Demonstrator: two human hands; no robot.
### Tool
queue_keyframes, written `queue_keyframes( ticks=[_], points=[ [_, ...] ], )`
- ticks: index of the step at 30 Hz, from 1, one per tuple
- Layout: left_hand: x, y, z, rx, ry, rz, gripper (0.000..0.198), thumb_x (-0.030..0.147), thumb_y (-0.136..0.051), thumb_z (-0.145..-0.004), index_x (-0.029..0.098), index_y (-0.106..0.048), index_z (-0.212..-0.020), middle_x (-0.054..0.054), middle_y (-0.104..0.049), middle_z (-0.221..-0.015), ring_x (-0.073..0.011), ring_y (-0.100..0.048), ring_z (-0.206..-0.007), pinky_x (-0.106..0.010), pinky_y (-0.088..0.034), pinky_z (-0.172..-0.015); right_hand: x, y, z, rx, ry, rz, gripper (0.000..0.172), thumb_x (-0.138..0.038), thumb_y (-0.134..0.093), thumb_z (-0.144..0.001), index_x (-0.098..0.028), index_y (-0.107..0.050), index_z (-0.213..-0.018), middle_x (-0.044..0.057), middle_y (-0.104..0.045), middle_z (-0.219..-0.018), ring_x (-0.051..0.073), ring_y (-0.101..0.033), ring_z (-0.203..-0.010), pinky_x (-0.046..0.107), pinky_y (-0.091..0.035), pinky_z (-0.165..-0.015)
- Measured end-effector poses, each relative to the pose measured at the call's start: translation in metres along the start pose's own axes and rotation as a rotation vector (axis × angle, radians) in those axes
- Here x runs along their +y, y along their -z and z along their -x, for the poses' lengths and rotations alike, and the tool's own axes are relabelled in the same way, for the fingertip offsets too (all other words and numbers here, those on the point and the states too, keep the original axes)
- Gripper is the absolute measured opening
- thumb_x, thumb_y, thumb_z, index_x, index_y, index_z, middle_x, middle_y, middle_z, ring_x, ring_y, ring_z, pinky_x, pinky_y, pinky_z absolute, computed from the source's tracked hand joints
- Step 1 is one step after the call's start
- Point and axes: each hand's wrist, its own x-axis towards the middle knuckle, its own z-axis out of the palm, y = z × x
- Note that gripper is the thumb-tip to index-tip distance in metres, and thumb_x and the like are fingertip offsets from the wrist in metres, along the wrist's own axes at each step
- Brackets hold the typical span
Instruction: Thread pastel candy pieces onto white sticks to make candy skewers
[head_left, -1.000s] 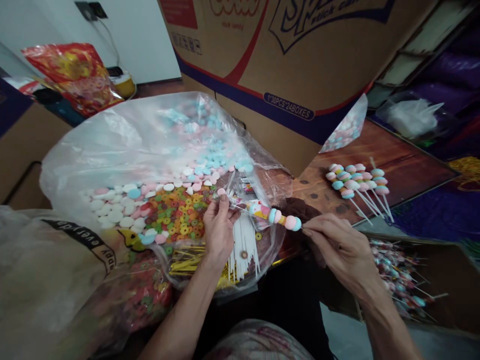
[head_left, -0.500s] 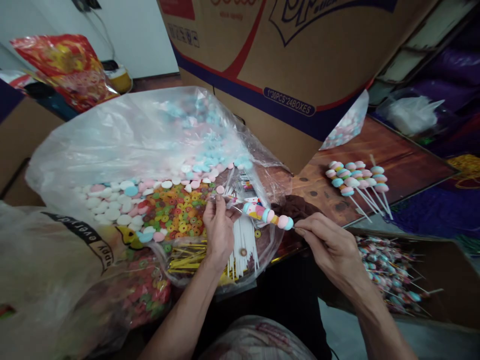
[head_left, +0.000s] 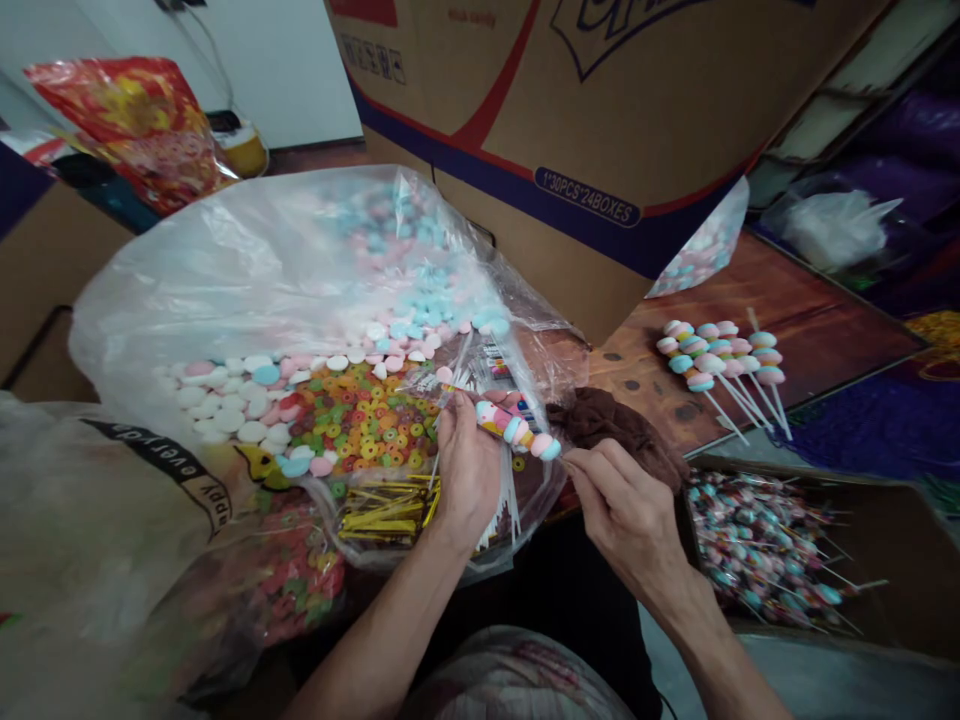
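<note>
A candy skewer (head_left: 531, 437) of pink and blue marshmallows with yellow-orange pieces spans the gap between my hands. My right hand (head_left: 630, 505) is closed in a pinch on its stick end, at the lower right. The other end sits in a clear printed wrapper (head_left: 491, 418). My left hand (head_left: 469, 470) is closed on that wrapper, thumb uppermost; its other fingers are partly hidden. Below and behind the left hand are white sticks (head_left: 508, 510), gold twist ties (head_left: 386, 515) and colourful ring candies (head_left: 367, 415).
A big clear bag (head_left: 225, 250) holds loose marshmallows (head_left: 232, 405). Finished-looking skewers (head_left: 720, 355) lie on the table at right. An open carton (head_left: 892, 560) contains many wrapped skewers. A brown cloth (head_left: 622, 425) lies behind my right hand. A large cardboard box (head_left: 480, 80) stands behind.
My left hand has moved right, up against the candy end of the wrapper. My right hand and the skewer have shifted slightly left. The view has tilted a little.
</note>
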Motion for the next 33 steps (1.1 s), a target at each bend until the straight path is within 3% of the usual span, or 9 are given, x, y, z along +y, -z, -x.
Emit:
queue_keyframes(
  ticks=[9, 15, 22, 30, 33],
  points=[
    [-0.005, 0.002, 0.0, -0.004, 0.047, 0.007, 0.029, 0.045, -0.055, -0.093, 0.017, -0.057, -0.084, -0.005, -0.07, -0.083, -0.0161, -0.067, -0.078, -0.031, -0.052, -0.077, -0.014, -0.02, 0.004, 0.035, -0.173, -0.173, 0.015, -0.012, -0.051, -0.095, -0.018, -0.061, -0.086, 0.002, -0.057, -0.074, 0.013, -0.057, -0.067, 0.023, -0.048, -0.064],
    [0.0, 0.005, -0.003, 0.011, 0.055, 0.002, 0.014, 0.034, -0.059, -0.093, 0.02, -0.057, -0.091, -0.003, -0.07, -0.085, -0.0139, -0.067, -0.081, -0.03, -0.051, -0.083, -0.004, -0.033, 0.006, 0.052, -0.067, 0.006, 0.017, -0.012, -0.048, -0.097, -0.017, -0.064, -0.094, 0.004, -0.059, -0.077, 0.013, -0.059, -0.066, 0.023, -0.049, -0.065],
    [0.014, 0.018, -0.014, -0.096, 0.204, -0.116, 0.028, 0.043, -0.06, -0.09, 0.014, -0.062, -0.088, -0.01, -0.072, -0.085, -0.0223, -0.07, -0.084, -0.037, -0.055, -0.081, 0.01, -0.015, -0.001, -0.028, -0.014, 0.03, 0.016, -0.016, -0.049, -0.098, -0.017, -0.065, -0.096, 0.004, -0.061, -0.078, 0.012, -0.061, -0.069, 0.022, -0.05, -0.067],
    [0.007, 0.014, -0.009, -0.051, 0.139, -0.088, 0.025, 0.038, -0.058, -0.093, 0.015, -0.067, -0.089, -0.008, -0.073, -0.089, -0.0177, -0.07, -0.084, -0.032, -0.054, -0.084, 0.002, -0.027, 0.0, 0.026, 0.03, 0.137, 0.019, -0.01, -0.049, -0.095, -0.017, -0.066, -0.096, 0.004, -0.062, -0.077, 0.012, -0.061, -0.067, 0.021, -0.048, -0.062],
    [0.011, 0.015, -0.01, -0.043, 0.178, -0.092, 0.03, 0.042, -0.056, -0.093, 0.014, -0.066, -0.087, -0.01, -0.073, -0.089, -0.0183, -0.07, -0.083, -0.032, -0.055, -0.083, 0.002, -0.027, -0.001, 0.008, 0.012, 0.036, 0.018, -0.011, -0.049, -0.096, -0.016, -0.066, -0.097, 0.004, -0.06, -0.077, 0.012, -0.059, -0.066, 0.022, -0.048, -0.062]
  ],
)
